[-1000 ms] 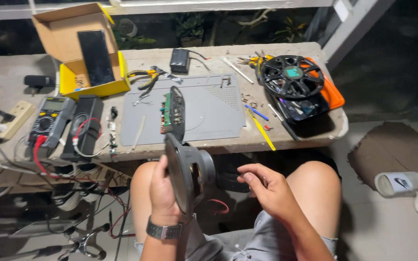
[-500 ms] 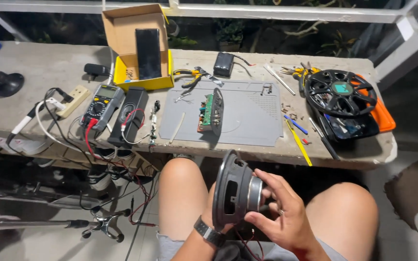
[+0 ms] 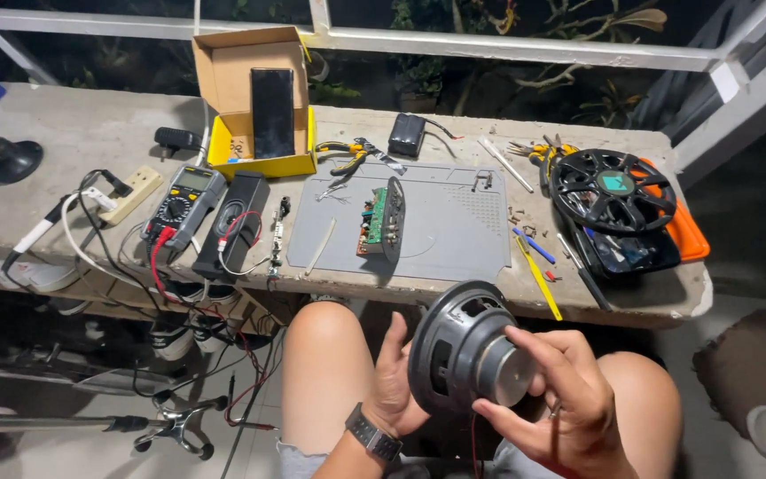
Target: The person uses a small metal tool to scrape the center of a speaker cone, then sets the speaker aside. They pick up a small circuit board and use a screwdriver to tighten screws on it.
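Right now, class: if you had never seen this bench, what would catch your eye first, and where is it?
First, the round grey speaker driver held over the lap between the left hand and right hand. Next, the open yellow box at the bench's back, and the black spoked grille at its right end.

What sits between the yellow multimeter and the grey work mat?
In the head view, a black oblong speaker box and a thin component strip lie between them.
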